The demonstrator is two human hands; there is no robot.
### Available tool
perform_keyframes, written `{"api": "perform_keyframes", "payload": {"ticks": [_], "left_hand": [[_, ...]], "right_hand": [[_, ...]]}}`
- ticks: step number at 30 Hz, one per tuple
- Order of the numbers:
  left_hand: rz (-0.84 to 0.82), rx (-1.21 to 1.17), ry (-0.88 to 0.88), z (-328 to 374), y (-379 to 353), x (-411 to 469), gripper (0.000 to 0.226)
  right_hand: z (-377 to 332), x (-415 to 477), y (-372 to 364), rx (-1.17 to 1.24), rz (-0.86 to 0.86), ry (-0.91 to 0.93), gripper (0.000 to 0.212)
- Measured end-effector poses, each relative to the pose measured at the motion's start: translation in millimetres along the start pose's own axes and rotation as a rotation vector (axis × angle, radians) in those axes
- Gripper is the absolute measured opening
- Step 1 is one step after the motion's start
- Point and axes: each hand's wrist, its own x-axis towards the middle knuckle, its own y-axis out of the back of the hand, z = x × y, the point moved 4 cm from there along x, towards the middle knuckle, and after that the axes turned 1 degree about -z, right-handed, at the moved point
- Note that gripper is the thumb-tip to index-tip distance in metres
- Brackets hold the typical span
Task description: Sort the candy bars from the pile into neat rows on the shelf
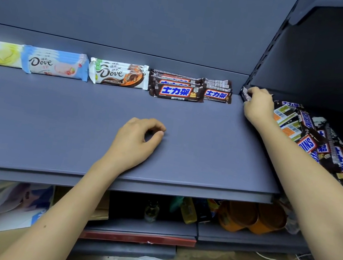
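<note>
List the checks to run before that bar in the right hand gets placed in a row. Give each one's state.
1. Grip on the bar: ok. The right hand has its fingers curled round the end of the bar.
2. Bar's kind: cannot tell. Only a dark wrapper end shows; the hand hides the rest.
3. Room beside the right Snickers stack: ok. Bare shelf lies between that stack and the hand.
4. Left hand free to help: ok. It rests on the shelf and holds nothing.
5. More bars to sort: ok. The pile lies jumbled on the right.
</note>
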Motion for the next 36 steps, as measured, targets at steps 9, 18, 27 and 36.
{"api": "perform_keyframes", "payload": {"ticks": [9, 18, 27, 36], "left_hand": [[0.019, 0.200, -0.145, 5.5, -5.9, -0.3, 0.034], [0.166, -0.475, 0.116, 21.3, 5.4, -1.8, 0.020], [0.255, -1.047, 0.293, 23.4, 11.6, -10.0, 0.014], [0.354, -0.324, -0.095, 32.8, 32.4, -14.1, 0.020]], "right_hand": [[-17.3, -28.4, 39.0, 0.331, 0.303, 0.016, 0.035], [-109.0, -134.3, 30.4, 0.965, -0.162, 0.376, 0.038], [-129.3, -168.8, 18.6, 1.121, -0.255, 0.362, 0.028], [-124.4, -185.5, 9.3, 1.178, -0.179, 0.285, 0.020]]}}
